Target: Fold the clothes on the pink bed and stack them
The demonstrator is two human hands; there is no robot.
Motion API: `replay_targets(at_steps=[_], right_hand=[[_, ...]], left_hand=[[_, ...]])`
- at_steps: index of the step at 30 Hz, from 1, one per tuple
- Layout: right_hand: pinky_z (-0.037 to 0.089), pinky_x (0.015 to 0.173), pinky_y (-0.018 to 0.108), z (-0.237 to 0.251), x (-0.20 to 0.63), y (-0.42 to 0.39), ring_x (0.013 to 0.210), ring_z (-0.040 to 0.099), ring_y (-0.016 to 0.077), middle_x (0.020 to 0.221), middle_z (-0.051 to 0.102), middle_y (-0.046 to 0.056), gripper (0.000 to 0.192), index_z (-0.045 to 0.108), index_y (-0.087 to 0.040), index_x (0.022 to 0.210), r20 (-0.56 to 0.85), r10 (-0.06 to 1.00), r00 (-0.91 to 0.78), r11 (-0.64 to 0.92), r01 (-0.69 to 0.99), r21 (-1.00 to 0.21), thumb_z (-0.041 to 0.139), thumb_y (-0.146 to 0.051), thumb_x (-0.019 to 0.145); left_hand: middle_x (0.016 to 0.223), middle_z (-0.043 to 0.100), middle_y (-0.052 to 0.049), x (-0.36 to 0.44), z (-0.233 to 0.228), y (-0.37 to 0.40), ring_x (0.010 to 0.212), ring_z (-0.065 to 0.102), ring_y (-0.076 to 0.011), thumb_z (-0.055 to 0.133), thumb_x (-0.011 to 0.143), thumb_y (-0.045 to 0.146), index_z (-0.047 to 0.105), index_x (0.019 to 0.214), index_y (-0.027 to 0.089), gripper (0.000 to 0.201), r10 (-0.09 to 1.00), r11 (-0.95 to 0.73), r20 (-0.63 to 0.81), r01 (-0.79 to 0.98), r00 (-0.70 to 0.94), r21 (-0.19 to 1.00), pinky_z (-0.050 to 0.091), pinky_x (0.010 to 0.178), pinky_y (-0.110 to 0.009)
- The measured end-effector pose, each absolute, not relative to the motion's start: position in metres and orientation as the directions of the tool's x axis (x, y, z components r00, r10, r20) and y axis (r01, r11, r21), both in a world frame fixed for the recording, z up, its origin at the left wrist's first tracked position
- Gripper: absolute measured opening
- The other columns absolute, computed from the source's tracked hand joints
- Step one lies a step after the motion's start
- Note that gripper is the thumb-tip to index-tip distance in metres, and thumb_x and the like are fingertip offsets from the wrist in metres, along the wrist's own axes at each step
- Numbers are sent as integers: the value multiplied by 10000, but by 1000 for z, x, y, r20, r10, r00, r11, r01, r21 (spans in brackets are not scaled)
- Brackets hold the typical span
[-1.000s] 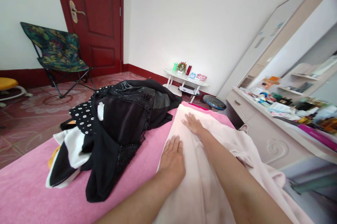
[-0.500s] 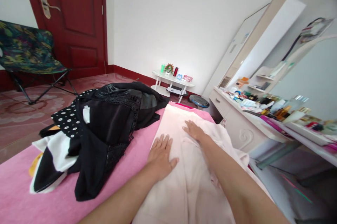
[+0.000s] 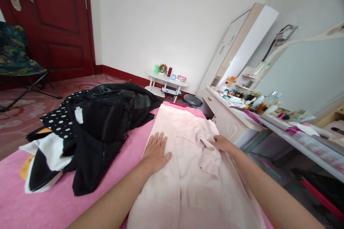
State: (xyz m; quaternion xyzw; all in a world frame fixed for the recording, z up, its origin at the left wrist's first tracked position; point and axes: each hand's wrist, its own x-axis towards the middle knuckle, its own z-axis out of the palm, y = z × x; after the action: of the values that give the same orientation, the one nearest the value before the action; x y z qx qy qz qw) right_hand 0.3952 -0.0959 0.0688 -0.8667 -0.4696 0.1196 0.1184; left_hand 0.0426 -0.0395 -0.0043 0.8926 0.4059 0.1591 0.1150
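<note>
Pink bedspread (image 3: 53, 204) carrying a pale pink garment (image 3: 188, 171) beside a heap of black clothes (image 3: 104, 125), with a cluttered dressing table (image 3: 242, 114) to the right. Left hand (image 3: 156, 152) lies flat and open on the garment's left edge. Right hand (image 3: 223, 143) pinches a folded flap of the same garment near its middle.

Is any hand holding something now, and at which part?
The right hand pinches a folded-over flap of the pink garment near its right edge. The left hand only lies flat on it.
</note>
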Motion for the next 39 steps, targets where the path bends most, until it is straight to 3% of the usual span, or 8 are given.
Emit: replay_targets(at_steps=[6,10,15,21,28,33,36,39], right_hand=[[488,566,294,68,381,-106,660,647,236,514,612,21,203,540,-201,501,-93,780,619,-542,593,-596,724,-277,542],[535,589,296,97,373,-100,684,674,217,689,691,77,147,594,-181,701,-76,758,648,-438,420,-795,611,-325,678],[549,690,284,121,347,-103,827,677,217,963,707,89,404,619,-178,983,-43,855,517,-264,362,-894,707,-391,651],[499,879,306,104,317,-129,1080,599,246,1189,639,62,539,625,-212,1095,22,940,341,-175,536,-826,717,-485,639],[561,695,377,75,312,-145,809,690,293,896,726,117,425,644,-174,975,-174,822,543,-387,306,-870,716,-379,611],[547,746,361,125,293,-106,901,668,277,1119,657,155,465,584,-177,1115,95,724,683,-288,425,-858,590,-281,662],[512,833,334,157,262,-87,1000,624,248,1142,651,70,420,608,-226,1111,319,822,472,-96,667,-739,541,-240,696],[479,864,344,162,215,-87,1009,598,240,1093,658,32,423,639,-242,1082,452,879,151,89,880,-466,506,-165,687]], left_hand=[[1527,173,-109,42,-4,-41,1406,92,-306,364,856,541,340,1428,137,701,762,-645,199,692,616,325,69,1135,-464],[1527,181,-102,41,-3,-41,1407,90,-303,370,854,542,338,1429,151,697,762,-644,196,692,617,327,74,1133,-471],[1524,194,-108,41,-1,-41,1406,96,-302,378,853,534,342,1427,154,690,763,-642,195,689,616,337,89,1132,-470],[1523,191,-120,40,0,-42,1406,94,-307,385,847,540,348,1423,142,701,762,-642,194,680,618,355,85,1132,-469],[1527,180,-105,38,0,-41,1411,66,-296,415,828,552,346,1418,157,713,769,-628,189,668,610,399,81,1130,-475],[1523,189,-126,37,1,-42,1411,59,-298,392,848,580,352,1412,137,718,769,-624,189,653,610,429,55,1137,-462],[1522,201,-113,35,5,-39,1410,106,-264,250,893,623,304,1432,142,724,798,-569,189,609,573,553,81,1143,-433],[1528,192,-91,29,8,-34,1406,149,-200,126,919,614,191,1469,139,730,845,-448,190,469,499,761,129,1147,-361]])
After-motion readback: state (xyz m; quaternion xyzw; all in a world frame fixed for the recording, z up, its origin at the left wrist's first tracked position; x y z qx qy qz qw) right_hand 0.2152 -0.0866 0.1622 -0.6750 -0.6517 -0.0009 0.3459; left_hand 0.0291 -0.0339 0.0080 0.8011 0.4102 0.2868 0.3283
